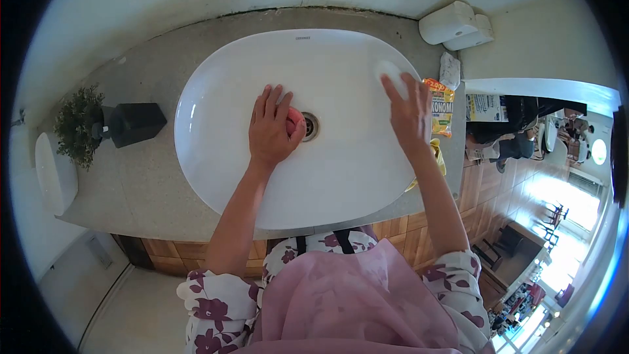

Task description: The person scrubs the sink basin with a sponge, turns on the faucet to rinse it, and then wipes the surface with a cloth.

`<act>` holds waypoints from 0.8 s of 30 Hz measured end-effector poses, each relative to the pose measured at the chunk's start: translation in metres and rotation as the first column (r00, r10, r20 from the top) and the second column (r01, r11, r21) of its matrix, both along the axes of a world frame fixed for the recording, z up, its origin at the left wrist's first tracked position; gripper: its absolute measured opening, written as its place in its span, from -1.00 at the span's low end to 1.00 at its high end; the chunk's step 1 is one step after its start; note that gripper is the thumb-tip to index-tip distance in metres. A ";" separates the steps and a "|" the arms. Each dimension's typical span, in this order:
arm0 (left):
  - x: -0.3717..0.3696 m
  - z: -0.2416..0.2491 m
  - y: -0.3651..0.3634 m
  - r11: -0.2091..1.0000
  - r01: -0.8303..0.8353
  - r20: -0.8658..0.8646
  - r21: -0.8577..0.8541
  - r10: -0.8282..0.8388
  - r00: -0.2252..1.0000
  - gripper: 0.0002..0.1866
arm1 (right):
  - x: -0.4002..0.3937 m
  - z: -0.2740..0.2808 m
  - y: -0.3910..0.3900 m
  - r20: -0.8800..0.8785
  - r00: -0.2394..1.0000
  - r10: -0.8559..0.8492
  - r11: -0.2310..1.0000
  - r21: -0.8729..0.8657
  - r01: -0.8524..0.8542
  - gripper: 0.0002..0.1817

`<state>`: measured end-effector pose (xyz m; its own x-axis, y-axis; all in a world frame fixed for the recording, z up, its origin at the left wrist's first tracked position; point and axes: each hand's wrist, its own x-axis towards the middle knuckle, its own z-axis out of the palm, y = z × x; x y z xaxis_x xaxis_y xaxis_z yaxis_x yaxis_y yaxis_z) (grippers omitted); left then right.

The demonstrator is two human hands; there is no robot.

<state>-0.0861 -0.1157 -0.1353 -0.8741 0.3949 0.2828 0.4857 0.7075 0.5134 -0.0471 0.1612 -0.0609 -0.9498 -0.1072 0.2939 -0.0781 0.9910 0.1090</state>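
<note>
A white oval sink (341,183) lies below me, with a round metal drain (310,127) near its middle. My left hand (268,121) is over the basin just left of the drain, its fingers around a pink-red item (296,124) that shows beside the thumb. My right hand (409,108) is at the sink's right side with its fingers spread. Near its fingertips a blurred white item (388,71), perhaps foam or a cloth, touches the basin wall; the right hand's hold on it cannot be made out.
Right of the sink are an orange-yellow packet (442,108), a yellow cloth (437,157), a crumpled white packet (450,71) and white containers (449,23). A dark dispenser (137,124) and a plant (78,124) stand left. People and furniture show far right.
</note>
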 end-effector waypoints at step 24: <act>0.001 -0.004 0.000 0.999 -0.015 -0.012 -0.030 0.014 1.000 -0.44 | -0.026 0.007 -0.004 -0.050 0.993 0.105 0.993 -0.042 -0.107 -0.36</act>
